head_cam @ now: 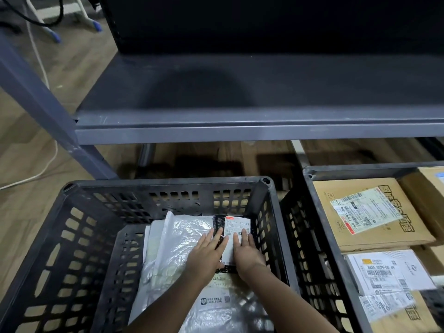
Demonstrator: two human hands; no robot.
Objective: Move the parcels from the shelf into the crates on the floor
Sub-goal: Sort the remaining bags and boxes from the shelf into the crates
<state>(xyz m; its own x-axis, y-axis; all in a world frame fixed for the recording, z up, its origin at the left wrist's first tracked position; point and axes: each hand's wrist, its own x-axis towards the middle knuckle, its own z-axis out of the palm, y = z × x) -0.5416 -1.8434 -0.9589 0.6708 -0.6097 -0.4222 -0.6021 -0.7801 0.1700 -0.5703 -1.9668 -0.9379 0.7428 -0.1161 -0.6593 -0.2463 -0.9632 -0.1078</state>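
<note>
Shipping label on black parcel, left crate: "940 E591 00 008", barcode beneath.
Tilted label on cardboard box, right crate: "940 E591-00 008".
White parcel, same crate: "0079-00" legible.
Grey bag: Chinese print, too small to read.

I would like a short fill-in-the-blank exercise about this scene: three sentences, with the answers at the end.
1. The left hand and the right hand press flat on a small black parcel with a ___ label.
2. This parcel lies in the ___ crate, next to a silver bag.
3. The right crate holds brown ___ boxes.
Answers: white; left; cardboard.
</note>
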